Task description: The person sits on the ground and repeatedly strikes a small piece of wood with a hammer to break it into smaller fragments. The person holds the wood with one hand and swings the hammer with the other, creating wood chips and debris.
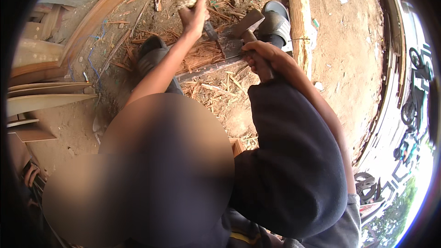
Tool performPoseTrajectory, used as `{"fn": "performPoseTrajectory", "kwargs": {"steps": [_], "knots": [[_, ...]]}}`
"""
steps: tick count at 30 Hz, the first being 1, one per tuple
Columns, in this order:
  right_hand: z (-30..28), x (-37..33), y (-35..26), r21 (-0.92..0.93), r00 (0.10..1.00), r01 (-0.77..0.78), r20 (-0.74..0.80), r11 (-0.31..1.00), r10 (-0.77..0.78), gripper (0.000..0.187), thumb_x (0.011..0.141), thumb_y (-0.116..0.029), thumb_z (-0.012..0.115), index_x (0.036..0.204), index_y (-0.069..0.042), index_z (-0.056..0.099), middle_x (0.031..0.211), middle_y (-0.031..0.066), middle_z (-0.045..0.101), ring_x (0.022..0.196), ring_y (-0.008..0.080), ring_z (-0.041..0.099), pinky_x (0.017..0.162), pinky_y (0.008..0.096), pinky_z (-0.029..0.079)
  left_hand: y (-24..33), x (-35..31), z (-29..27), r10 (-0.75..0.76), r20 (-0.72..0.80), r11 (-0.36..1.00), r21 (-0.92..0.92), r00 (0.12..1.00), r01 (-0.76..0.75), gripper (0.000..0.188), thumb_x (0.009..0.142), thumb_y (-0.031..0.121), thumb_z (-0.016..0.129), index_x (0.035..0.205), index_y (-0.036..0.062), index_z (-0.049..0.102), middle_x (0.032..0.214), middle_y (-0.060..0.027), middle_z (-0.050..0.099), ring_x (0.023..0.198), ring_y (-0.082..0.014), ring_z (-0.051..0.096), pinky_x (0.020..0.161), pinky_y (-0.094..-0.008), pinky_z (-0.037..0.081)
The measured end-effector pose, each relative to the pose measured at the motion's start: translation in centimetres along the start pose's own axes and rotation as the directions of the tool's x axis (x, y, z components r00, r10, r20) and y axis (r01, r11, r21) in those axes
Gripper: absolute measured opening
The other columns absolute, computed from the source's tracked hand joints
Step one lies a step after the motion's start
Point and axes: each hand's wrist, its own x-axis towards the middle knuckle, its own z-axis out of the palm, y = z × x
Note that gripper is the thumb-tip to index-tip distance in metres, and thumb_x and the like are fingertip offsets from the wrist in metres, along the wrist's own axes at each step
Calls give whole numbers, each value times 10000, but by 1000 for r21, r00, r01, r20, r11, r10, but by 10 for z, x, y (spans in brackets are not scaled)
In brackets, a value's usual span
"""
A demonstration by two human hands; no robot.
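My left hand (195, 19) is closed around the handle of a chisel (212, 32), whose frayed, pale top sticks out above the fist. The blade slants down, its tip at or just over a wooden plank (202, 58) on the ground; contact is hard to tell. That plank has a rough, reddish-brown chipped face and a darker right part. In my right hand (267, 54) is a hammer (250, 22), gripped by its wooden handle. Its blocky head hangs near the plank's right end, beside my right shoe (274, 24). My left shoe (158, 55) is against the plank's left end.
Wood chips and splinters (220, 89) litter the dirt floor around the plank. A pale timber beam (299, 27) lies to the right. Curved wooden frames (82, 27) and stacked boards (50, 96) fill the left side. Blue string (94, 70) lies near them. Blurred patches cover the lower left.
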Motion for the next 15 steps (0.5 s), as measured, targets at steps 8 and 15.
{"fn": "performPoseTrajectory", "kwargs": {"steps": [8, 15], "knots": [[-30, 45, 28, -167, 966, 258, 70, 952, -250, 221, 825, -240, 569, 792, -41, 479, 621, 61, 528, 491, 155, 511, 462, 299, 462, -15, 13, -45, -143, 80, 468, 884, 987, -4, 484, 698, 370, 660, 885, -59, 536, 728, -180, 610, 690, -276, 612, 633, -366, 474], [-53, 56, 41, -100, 970, 243, 30, 965, -241, 233, 828, -256, 564, 768, -46, 483, 614, 63, 531, 489, 155, 512, 478, 295, 457, 136, -101, 4, -511, 786, 794, 587, 347, -161, 253, 894, 225, 518, 917, -16, 591, 824, -88, 630, 772, -147, 598, 720, -292, 464]]}}
